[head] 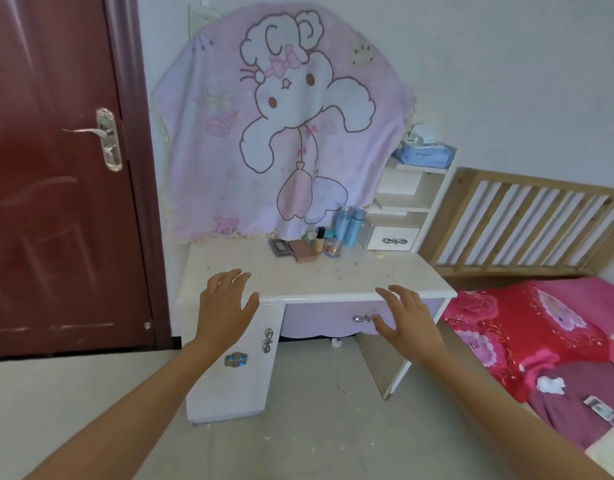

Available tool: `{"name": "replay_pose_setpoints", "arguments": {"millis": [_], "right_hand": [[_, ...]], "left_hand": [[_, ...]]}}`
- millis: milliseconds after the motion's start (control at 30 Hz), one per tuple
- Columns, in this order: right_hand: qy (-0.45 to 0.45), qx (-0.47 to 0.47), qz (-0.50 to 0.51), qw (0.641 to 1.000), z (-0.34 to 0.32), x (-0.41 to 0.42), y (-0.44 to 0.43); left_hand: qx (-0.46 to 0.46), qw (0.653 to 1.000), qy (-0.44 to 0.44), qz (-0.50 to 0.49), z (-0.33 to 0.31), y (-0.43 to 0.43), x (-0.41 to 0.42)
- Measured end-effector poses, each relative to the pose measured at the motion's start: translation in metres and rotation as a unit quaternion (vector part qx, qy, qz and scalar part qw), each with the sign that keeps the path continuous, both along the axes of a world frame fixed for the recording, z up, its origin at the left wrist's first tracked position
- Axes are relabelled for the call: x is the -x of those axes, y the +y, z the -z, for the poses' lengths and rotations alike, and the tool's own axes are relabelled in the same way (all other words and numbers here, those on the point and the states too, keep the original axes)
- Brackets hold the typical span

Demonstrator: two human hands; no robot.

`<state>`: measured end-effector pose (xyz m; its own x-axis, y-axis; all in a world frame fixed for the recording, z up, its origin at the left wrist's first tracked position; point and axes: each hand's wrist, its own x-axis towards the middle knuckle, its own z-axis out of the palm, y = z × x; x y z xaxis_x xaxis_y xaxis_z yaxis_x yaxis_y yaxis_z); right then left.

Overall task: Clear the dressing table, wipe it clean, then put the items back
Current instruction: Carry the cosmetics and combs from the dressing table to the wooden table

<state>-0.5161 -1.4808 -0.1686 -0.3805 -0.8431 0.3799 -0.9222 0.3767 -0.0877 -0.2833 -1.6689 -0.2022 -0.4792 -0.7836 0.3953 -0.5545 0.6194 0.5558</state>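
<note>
Cosmetics [324, 242] at the dressing table's [367, 275] rear are looking light, fragile, best gripped mid-body; you're hovering left hand [225, 303] and right hand [407, 317] spread, empty.

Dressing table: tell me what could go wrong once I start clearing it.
1. The blue bottles, small bottle and glass jar stand crowded at the back right; lifting one may tip a neighbour, and the jar could break.
2. The pink cloth hangs just behind them; reaching in might snag its hem and drag it down.
3. The tabletop looks gritty; wiping toward the edge would likely push the grit onto the floor.
</note>
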Motion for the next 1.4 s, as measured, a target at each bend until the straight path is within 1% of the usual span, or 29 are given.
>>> {"name": "replay_pose_setpoints", "arguments": {"millis": [33,100,200,367,400,467,500,567,667,733,833,867,933,967,1033,1100,1267,1400], "right_hand": [[-0.013,-0.001,-0.002,1.000,-0.002,0.014,-0.009],[0.001,-0.006,-0.036,0.999,-0.001,0.042,-0.026],[-0.039,-0.044,-0.062,0.996,0.005,0.078,-0.054],[-0.075,-0.043,-0.080,0.993,0.039,0.100,-0.081],[-0.079,-0.053,-0.075,0.993,0.041,0.097,-0.082],[-0.114,-0.087,-0.071,0.987,0.062,0.122,-0.101],[-0.108,-0.099,-0.076,0.986,0.065,0.120,-0.101],[-0.111,-0.131,-0.079,0.982,0.075,0.121,-0.107],[-0.124,-0.147,-0.072,0.979,0.089,0.141,-0.125],[-0.122,-0.162,-0.076,0.976,0.098,0.158,-0.142],[-0.109,-0.181,-0.053,0.976,0.104,0.177,-0.173],[-0.120,-0.199,-0.055,0.971,0.103,0.184,-0.186],[-0.173,-0.231,-0.026,0.957,0.104,0.199,-0.213],[-0.144,-0.228,-0.021,0.963,0.107,0.206,-0.228],[-0.153,-0.219,-0.039,0.963,0.107,0.207,-0.258],[-0.144,-0.214,-0.043,0.965,0.117,0.208,-0.283],[-0.168,-0.241,-0.029,0.955,0.135,0.204,-0.329],[-0.174,-0.253,-0.007,0.952,0.144,0.211,-0.351]], "left_hand": [[-0.001,1.000,0.002,-0.011,0.000,-0.005,0.014],[-0.006,1.000,0.001,-0.031,0.001,-0.012,0.039],[-0.031,0.997,0.013,-0.064,0.007,-0.015,0.068],[-0.082,0.989,-0.011,-0.120,0.037,-0.025,0.075],[-0.088,0.988,-0.016,-0.126,0.038,-0.028,0.069],[-0.095,0.983,-0.033,-0.152,0.047,-0.054,0.086],[-0.098,0.982,-0.035,-0.159,0.047,-0.057,0.084],[-0.101,0.981,-0.033,-0.163,0.050,-0.064,0.091],[-0.117,0.981,-0.023,-0.151,0.061,-0.084,0.124],[-0.121,0.983,-0.030,-0.132,0.072,-0.100,0.148],[-0.139,0.983,-0.027,-0.116,0.086,-0.131,0.180],[-0.146,0.982,-0.025,-0.114,0.088,-0.142,0.189],[-0.148,0.983,-0.023,-0.106,0.091,-0.164,0.206],[-0.149,0.983,-0.025,-0.100,0.093,-0.175,0.212],[-0.159,0.982,-0.033,-0.093,0.093,-0.197,0.221],[-0.163,0.982,-0.039,-0.092,0.093,-0.218,0.227],[-0.183,0.975,-0.081,-0.094,0.101,-0.259,0.231],[-0.178,0.974,-0.090,-0.109,0.109,-0.277,0.230]]}}
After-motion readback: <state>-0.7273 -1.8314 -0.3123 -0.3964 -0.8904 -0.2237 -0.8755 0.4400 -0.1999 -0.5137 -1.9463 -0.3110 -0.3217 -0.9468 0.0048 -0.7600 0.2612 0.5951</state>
